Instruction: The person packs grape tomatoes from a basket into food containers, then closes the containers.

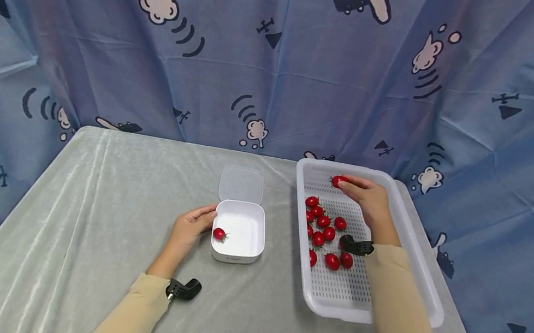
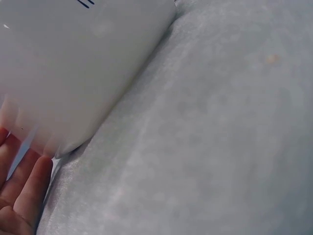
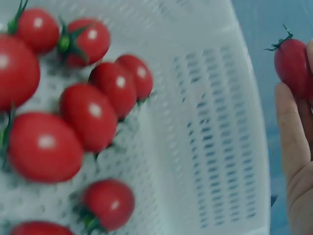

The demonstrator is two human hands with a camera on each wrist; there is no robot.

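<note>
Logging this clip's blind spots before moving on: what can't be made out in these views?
Head: the marking on the white box is too small to read; a black wrist device partly hides one tomato; the right sleeve covers part of the basket.
Left wrist: the outer wall hides the box's inside; the left hand is cut off by the left and bottom edges.
Right wrist: the right hand is cut off by the right edge.

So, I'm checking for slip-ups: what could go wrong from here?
The right hand holds a tomato with its stem end sticking out; that smooth skin might slip and drop it.
The left hand touches just one side of the box, so a bump could shift it.
The lone tomato in the box looks loose and may roll if the box is nudged.
</note>
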